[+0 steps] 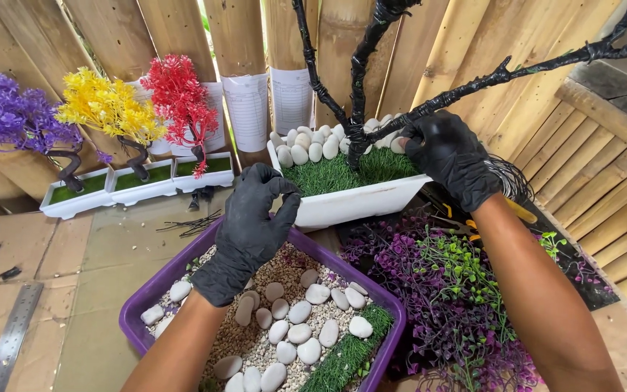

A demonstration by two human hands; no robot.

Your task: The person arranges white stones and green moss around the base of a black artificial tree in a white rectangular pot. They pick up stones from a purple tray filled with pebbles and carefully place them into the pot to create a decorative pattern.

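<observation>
Bamboo slat wall (183, 29) behind, and we're mid pebble-laying: our right hand (450, 156) closed at the white stones (313, 145) in the white planter (357, 203), left hand (252, 232) pinched over the purple tray (255, 319). Next, we'd judge, another pebble seated carefully.

We are in a craft workshop. Bamboo walls (183, 29) stand behind finished artificial trees (110, 109) upper left; a steel ruler (10, 337) lies lower left.
</observation>
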